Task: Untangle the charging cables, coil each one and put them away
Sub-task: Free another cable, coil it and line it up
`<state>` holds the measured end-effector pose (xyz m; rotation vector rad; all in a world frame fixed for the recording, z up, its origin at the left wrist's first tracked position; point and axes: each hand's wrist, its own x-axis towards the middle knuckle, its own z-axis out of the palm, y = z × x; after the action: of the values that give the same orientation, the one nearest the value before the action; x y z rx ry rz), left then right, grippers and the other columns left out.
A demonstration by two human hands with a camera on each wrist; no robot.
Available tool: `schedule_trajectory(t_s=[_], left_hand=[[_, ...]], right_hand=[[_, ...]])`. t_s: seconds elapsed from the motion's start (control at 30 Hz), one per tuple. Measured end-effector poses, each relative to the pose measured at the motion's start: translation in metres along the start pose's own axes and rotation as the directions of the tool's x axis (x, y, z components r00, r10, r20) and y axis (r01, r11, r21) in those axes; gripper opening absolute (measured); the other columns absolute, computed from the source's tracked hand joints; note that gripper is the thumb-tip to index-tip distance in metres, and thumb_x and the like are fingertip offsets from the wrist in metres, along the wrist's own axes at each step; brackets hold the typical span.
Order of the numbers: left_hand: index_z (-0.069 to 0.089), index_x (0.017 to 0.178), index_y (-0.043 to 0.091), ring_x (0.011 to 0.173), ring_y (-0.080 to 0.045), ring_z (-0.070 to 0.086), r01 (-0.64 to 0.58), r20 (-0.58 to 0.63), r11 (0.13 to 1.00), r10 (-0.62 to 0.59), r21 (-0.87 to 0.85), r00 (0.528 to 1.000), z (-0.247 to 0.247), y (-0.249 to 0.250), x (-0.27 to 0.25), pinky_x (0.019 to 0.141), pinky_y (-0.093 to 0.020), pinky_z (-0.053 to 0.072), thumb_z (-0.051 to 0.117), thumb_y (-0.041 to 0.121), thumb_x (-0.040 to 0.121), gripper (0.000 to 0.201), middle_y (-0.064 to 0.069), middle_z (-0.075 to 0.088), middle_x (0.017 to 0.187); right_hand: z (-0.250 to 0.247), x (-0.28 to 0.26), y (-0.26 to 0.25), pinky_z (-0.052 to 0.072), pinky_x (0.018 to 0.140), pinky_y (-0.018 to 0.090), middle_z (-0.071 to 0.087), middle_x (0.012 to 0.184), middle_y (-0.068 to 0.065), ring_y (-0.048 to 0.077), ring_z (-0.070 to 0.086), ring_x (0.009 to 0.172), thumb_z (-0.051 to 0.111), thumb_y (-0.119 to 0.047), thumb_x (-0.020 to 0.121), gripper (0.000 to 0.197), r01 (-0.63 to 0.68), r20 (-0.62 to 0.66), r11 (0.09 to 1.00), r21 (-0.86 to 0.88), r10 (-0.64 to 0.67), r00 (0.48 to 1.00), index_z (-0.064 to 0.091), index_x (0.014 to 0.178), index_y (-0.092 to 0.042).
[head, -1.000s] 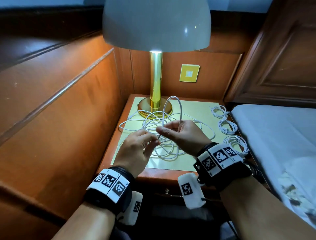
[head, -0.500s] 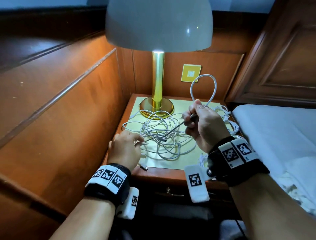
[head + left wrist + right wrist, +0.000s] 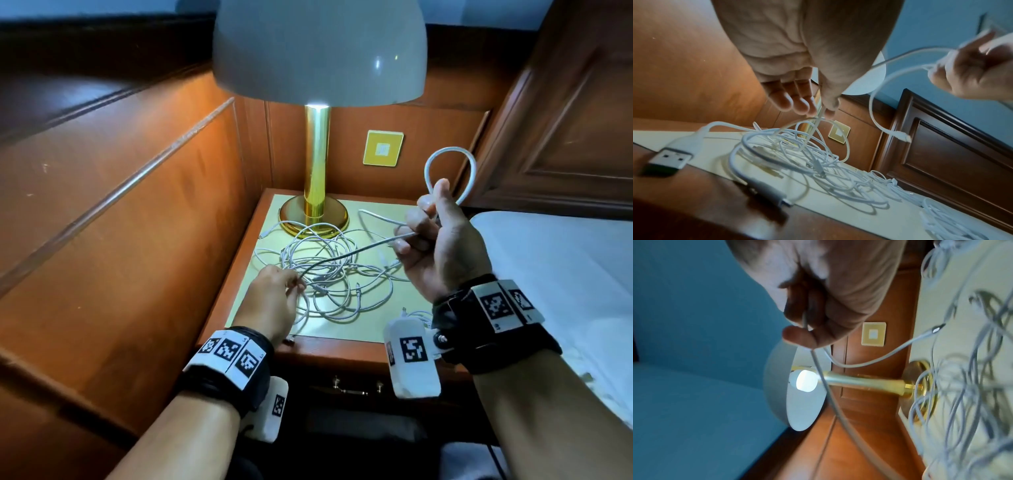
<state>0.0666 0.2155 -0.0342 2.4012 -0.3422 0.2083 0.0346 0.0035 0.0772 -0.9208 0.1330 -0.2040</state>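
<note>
A tangle of white charging cables (image 3: pixel 337 274) lies on the nightstand's yellow top (image 3: pixel 342 330). My right hand (image 3: pixel 423 224) is raised above the tangle's right side and grips one white cable, folded into a loop (image 3: pixel 448 156) above the fist. That cable runs taut down-left to my left hand (image 3: pixel 294 287), which pinches a strand at the tangle's left edge. In the left wrist view the strand (image 3: pixel 821 113) passes between thumb and fingers, and a free connector end (image 3: pixel 901 137) hangs below the right hand (image 3: pixel 972 69). The right wrist view shows the cable (image 3: pixel 806 318) inside the fist.
A brass lamp (image 3: pixel 317 164) with a white shade stands at the back of the nightstand, its base touching the tangle. A USB plug (image 3: pixel 671 158) lies at the front edge. Coiled cables (image 3: pixel 941 216) sit at the right side. A bed (image 3: pixel 555 274) borders the right, wood panelling the left.
My right hand rose and moved right, pulling a cable taut out of the tangle with its loop held high. My left hand dropped toward the tangle's left edge.
</note>
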Motion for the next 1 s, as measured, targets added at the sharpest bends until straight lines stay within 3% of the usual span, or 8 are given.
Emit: schedule_trajectory(t_s=[0.07,0.17,0.33,0.5,0.6,0.7,0.83,1.0], left_hand=[[0.072,0.097,0.009,0.091,-0.023,0.062,-0.055,-0.136,0.998,0.049,-0.044,0.989,-0.003,0.0,0.0,0.076,-0.019,0.039,0.058,0.01,0.098,0.014,-0.006,0.066,0.096],[0.071,0.09,0.015,0.07,-0.018,0.065,-0.101,-0.294,0.956,0.016,-0.277,0.956,-0.005,0.003,0.0,0.067,-0.037,0.058,0.054,0.017,0.101,0.02,0.001,0.068,0.079],[0.07,0.096,0.022,0.056,-0.015,0.061,-0.159,-0.356,0.749,-0.109,-0.643,0.928,-0.024,0.027,-0.003,0.057,-0.033,0.057,0.055,0.021,0.101,0.016,-0.001,0.065,0.072],[0.071,0.103,0.011,0.057,-0.023,0.06,-0.24,-0.379,0.652,-0.078,-0.719,0.922,-0.025,0.044,-0.009,0.061,-0.039,0.056,0.056,0.016,0.101,0.016,-0.01,0.067,0.072],[0.073,0.105,0.021,0.066,-0.026,0.065,-0.246,-0.369,0.604,-0.086,-0.758,0.926,-0.026,0.049,-0.01,0.067,-0.038,0.057,0.056,0.018,0.101,0.018,-0.007,0.07,0.08],[0.07,0.105,0.026,0.078,-0.025,0.069,-0.186,-0.307,0.568,-0.124,-0.801,0.944,-0.026,0.046,-0.011,0.071,-0.041,0.059,0.057,0.026,0.094,0.017,-0.001,0.071,0.094],[0.064,0.102,0.029,0.089,-0.007,0.063,-0.059,-0.072,0.885,0.029,-0.461,0.997,-0.018,0.034,-0.014,0.078,-0.028,0.052,0.069,0.027,0.089,0.014,0.01,0.068,0.1],[0.062,0.121,0.023,0.109,-0.011,0.055,0.036,0.02,0.993,-0.034,-0.112,0.999,-0.008,0.025,-0.011,0.096,-0.024,0.042,0.07,0.029,0.091,0.032,0.007,0.059,0.115]], right_hand=[[-0.008,0.001,0.0,0.038,0.044,0.024,0.03,0.055,-0.006,0.01,0.033,0.044,0.054,-0.042,0.099,0.033,0.111,-0.045,0.961,-0.252,-0.126,0.991,0.042,0.075,-0.023],[-0.018,0.002,0.011,0.052,0.048,0.028,0.041,0.059,-0.002,0.017,0.049,0.052,0.069,-0.031,0.091,0.029,0.241,0.095,0.679,-0.694,-0.245,0.965,0.052,0.073,-0.017],[-0.02,0.0,0.039,0.036,0.054,0.027,0.046,0.058,-0.01,0.005,0.04,0.05,0.08,-0.037,0.081,0.022,0.334,0.366,0.256,-0.907,0.089,0.926,0.072,0.091,-0.019],[-0.007,-0.004,0.067,0.034,0.053,0.007,0.048,0.05,-0.022,-0.012,0.047,0.05,0.082,-0.031,0.08,0.036,0.326,0.401,0.278,-0.903,0.278,0.873,0.067,0.112,-0.026],[0.002,-0.002,0.07,0.038,0.057,0.021,0.054,0.057,-0.015,-0.001,0.048,0.054,0.072,-0.032,0.09,0.014,0.383,0.431,0.231,-0.894,0.217,0.876,0.067,0.086,-0.02],[0.003,0.001,0.066,0.046,0.06,0.033,0.056,0.061,-0.006,0.017,0.056,0.059,0.054,-0.025,0.101,0.026,0.391,0.421,0.266,-0.881,0.065,0.905,0.065,0.078,-0.022],[-0.002,0.006,0.063,0.053,0.067,0.053,0.052,0.061,0.005,0.025,0.054,0.057,0.044,-0.02,0.106,0.034,0.247,0.323,0.612,-0.751,0.015,0.946,0.06,0.077,-0.013],[0.004,0.004,0.053,0.05,0.061,0.035,0.043,0.061,0.0,0.018,0.048,0.054,0.039,-0.019,0.107,0.034,0.14,0.279,0.8,-0.584,0.036,0.96,0.052,0.078,-0.009]])
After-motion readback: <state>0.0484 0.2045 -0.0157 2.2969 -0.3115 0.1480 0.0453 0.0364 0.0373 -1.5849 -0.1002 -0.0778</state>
